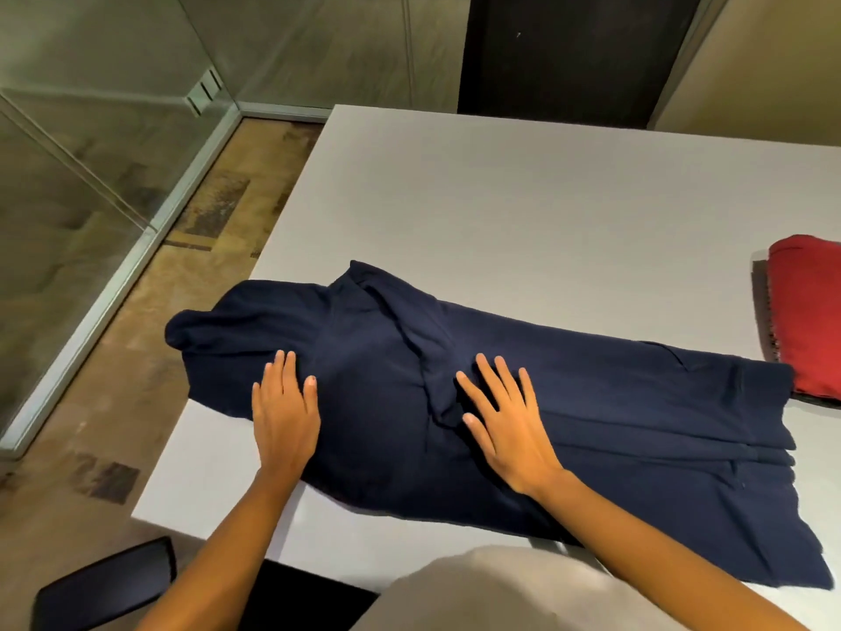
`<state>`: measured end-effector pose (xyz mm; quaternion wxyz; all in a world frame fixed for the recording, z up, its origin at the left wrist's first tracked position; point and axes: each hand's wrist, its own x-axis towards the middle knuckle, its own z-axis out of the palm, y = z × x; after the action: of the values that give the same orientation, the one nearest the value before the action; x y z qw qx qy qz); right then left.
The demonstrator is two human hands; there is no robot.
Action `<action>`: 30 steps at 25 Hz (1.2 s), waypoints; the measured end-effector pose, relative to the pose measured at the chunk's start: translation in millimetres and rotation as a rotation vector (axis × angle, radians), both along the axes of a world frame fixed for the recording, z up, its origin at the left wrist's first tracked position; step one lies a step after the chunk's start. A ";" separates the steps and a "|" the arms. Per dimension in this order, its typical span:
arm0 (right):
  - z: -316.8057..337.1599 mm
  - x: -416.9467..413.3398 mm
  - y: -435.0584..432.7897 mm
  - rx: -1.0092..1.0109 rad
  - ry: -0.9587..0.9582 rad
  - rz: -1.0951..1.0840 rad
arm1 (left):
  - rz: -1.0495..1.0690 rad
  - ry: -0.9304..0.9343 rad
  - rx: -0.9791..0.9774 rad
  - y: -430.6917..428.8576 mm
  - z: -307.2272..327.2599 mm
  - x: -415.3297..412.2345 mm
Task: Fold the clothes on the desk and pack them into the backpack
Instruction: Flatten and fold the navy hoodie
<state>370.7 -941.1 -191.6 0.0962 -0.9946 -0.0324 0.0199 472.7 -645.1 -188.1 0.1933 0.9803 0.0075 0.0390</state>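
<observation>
**Both hands flat on the navy garment**

The left hand (284, 419) and right hand (509, 425) lie palm down, fingers straight, pressing a navy garment (591, 416) spread on the worktop (523, 207). It runs under both hands and out past each, partly folded lengthwise. Beyond the right hand, at the garment's end, sits a red cloth (808, 311) on a dark thing.
</observation>
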 end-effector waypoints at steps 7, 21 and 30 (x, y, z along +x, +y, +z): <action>-14.6 42.4 43.4 -0.097 -0.001 0.272 | 0.651 0.084 -0.367 88.2 13.3 82.4; -21.3 46.6 45.3 -0.092 0.010 0.274 | 0.754 -0.091 -0.581 105.8 46.3 169.7; 0.1 9.3 29.1 0.161 -0.024 0.090 | -0.431 -0.442 -0.225 -32.0 85.8 13.2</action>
<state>380.0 -911.9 -191.6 0.1746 -0.9813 -0.0799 0.0094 485.9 -677.2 -102.3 0.3013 0.8996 -0.2381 0.2080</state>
